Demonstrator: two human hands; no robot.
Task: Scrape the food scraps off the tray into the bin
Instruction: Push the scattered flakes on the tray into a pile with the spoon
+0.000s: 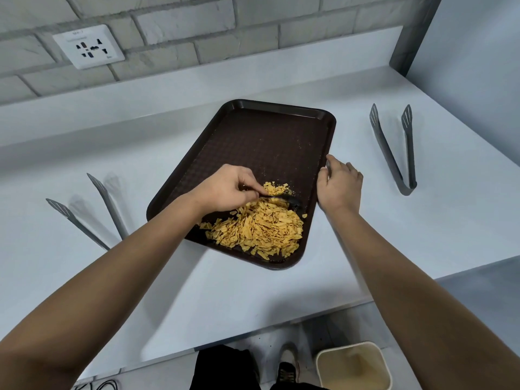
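Note:
A dark brown tray [261, 142] lies at an angle on the white counter. A heap of yellow food scraps [261, 226] fills its near corner. My left hand [225, 188] is shut on a black scraper [289, 202], whose blade rests on the far edge of the heap. My right hand [339, 182] grips the tray's right rim. A cream bin [354, 367] stands on the floor below the counter's front edge, at the lower right.
One pair of grey tongs [396, 153] lies on the counter right of the tray, another pair [92, 209] to its left. A wall socket [88, 46] sits on the brick wall behind. My shoe [288, 364] is next to the bin.

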